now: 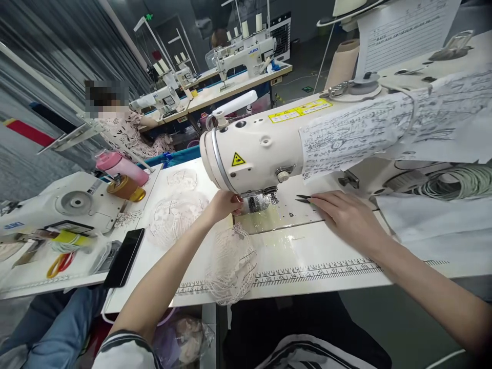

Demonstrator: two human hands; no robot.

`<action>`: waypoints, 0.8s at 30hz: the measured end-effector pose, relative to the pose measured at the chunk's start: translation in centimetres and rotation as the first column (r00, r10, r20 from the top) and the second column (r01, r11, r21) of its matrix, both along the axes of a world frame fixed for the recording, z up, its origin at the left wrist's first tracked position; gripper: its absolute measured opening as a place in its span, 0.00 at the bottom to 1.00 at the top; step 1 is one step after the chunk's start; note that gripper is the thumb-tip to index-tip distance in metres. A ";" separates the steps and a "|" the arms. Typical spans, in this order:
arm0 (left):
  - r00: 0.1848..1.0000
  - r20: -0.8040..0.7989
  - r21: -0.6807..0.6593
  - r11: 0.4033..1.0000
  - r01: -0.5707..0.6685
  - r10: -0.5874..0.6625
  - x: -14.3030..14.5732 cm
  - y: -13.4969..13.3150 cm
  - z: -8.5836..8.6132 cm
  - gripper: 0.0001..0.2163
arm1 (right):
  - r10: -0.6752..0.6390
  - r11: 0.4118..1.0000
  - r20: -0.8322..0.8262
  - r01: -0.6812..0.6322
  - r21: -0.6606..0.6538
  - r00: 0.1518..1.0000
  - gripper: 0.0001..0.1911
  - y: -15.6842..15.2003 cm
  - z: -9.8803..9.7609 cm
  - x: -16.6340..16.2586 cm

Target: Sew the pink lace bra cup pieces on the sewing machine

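A white sewing machine (253,148) stands on the white table (307,256). My left hand (225,204) reaches under the machine head, its fingers at the presser foot and needle area (258,201); whether it pinches anything is hidden. My right hand (342,215) lies flat on the table right of the needle, fingers together, touching small black thread snips (303,199). A piece of white lace (232,266) lies below my left hand and hangs over the front edge.
More lace pieces (172,215) lie to the left. A black phone (125,256) rests near the table edge, a pink bottle (121,166) behind it. Papers (384,128) drape over the machine arm. A person sits at the back left by other sewing machines (246,54).
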State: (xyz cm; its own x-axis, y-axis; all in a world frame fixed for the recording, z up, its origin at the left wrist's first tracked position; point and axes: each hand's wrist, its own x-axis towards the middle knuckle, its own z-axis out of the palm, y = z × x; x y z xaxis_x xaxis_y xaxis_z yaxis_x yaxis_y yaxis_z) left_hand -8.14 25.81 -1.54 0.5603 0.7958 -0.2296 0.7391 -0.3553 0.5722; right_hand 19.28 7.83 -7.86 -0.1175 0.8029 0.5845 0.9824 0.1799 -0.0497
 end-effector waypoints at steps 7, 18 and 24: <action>0.989 -0.147 0.233 0.971 0.047 -0.013 0.3 -0.7 0.6 0.09 | -0.004 1.000 0.004 0.004 -0.018 1.000 0.16 -0.1 -0.2 0.1; 0.985 -0.169 0.327 0.941 0.082 -0.027 -0.1 -1.0 -0.1 0.17 | 0.003 1.000 -0.001 -0.003 -0.024 1.000 0.16 -0.1 0.1 0.0; 0.990 -0.134 0.309 0.948 0.074 -0.033 -0.3 -0.4 -0.5 0.17 | 0.006 0.999 0.022 -0.006 -0.034 1.000 0.16 -0.1 0.3 -0.1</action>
State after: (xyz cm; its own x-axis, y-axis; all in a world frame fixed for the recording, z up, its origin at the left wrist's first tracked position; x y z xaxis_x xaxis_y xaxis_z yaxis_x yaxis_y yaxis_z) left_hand -8.42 25.44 -2.06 0.5869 0.8084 -0.0456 0.7728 -0.5424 0.3296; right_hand 19.13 7.70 -7.55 -0.1351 0.8216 0.5539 0.9823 0.1843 -0.0339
